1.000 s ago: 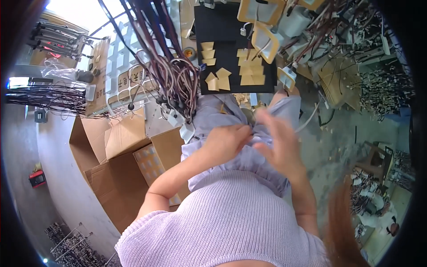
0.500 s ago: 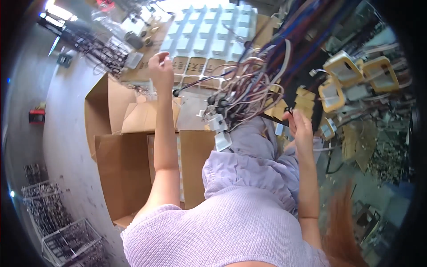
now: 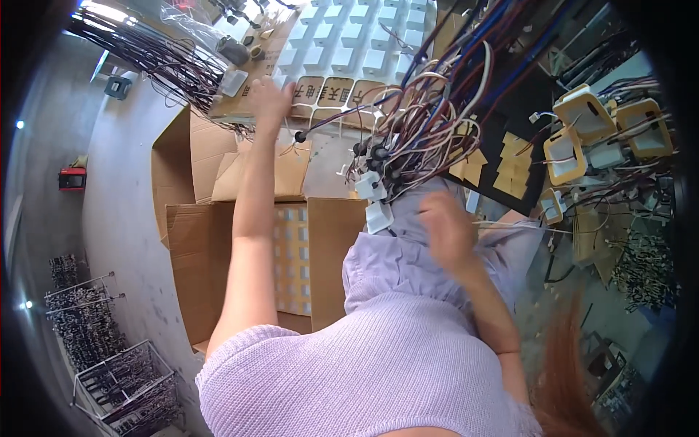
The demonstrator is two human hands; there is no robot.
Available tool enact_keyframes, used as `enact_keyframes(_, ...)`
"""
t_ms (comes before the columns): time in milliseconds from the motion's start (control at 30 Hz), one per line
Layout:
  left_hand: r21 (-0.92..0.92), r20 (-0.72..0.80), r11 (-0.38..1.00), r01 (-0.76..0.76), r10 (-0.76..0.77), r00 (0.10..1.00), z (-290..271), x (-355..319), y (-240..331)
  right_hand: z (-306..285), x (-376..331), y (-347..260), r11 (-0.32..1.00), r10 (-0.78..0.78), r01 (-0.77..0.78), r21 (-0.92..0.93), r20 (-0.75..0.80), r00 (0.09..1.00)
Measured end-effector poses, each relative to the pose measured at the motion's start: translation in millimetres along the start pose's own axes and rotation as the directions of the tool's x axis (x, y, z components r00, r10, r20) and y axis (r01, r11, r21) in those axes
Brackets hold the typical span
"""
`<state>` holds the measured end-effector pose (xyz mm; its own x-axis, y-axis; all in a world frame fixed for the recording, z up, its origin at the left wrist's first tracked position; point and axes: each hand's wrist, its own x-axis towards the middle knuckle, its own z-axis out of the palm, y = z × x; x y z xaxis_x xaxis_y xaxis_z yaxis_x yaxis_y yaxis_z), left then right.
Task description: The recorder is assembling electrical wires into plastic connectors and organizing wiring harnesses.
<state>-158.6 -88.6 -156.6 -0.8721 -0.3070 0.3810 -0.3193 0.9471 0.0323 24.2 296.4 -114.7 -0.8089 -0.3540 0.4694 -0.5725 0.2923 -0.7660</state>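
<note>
Head view, nearest first: a lilac ribbed knit top (image 3: pixel 378 364) fills the lower middle, with a pale lilac pleated skirt (image 3: pixel 408 258) just beyond it. The right hand (image 3: pixel 445 231) hangs over the skirt, blurred, so I cannot tell whether its fingers are spread or curled; it seems to hold nothing and sits just below the hanging bundle of many-coloured wires (image 3: pixel 429 124). That bundle ends in small white plastic connector plugs (image 3: pixel 375 200), which dangle just left of the right hand.

Left of the bundle, an open brown cardboard box (image 3: pixel 196 247) stands on the pale floor, and a sheet of small white squares shows inside it. Beyond it, nearer the bundle, lie more brown cardboard flaps (image 3: pixel 291 167).

Farther out, the left arm stretches straight up and left of the bundle. The left hand (image 3: pixel 268 98) lies with its fingers loosely spread on a flat brown cardboard sheet with cut-out openings (image 3: pixel 328 91), gripping nothing that I can make out. Past that sheet, above the bundle, lies a white moulded tray of square pockets (image 3: pixel 357 36).

Right of the bundle, tan square plastic frames (image 3: pixel 582 127) sit among loose wires on a black mat (image 3: pixel 539 95) strewn with small tan squares.
</note>
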Motion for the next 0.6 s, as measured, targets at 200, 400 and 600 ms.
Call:
enact_keyframes(200, 0.007, -0.074, 1.0, 0.013, -0.013, 0.997, 13, -1, 6, 132, 121, -18, 0.848, -0.406, 0.388, -0.361, 0.029, 0.913)
enact_keyframes(400, -0.646, 0.374, 0.712, 0.273, -0.017, 0.927, 30, 39, -69, 188, 142, 74, 0.763, -0.213, 0.301, -0.573, 0.218, 0.953)
enact_keyframes(600, -0.692, 0.489, -0.685, 0.227, -0.215, 0.845, -43, 23, -150, 184, 147, 60, 0.835, -0.094, 0.21, -0.508, 0.245, 0.965)
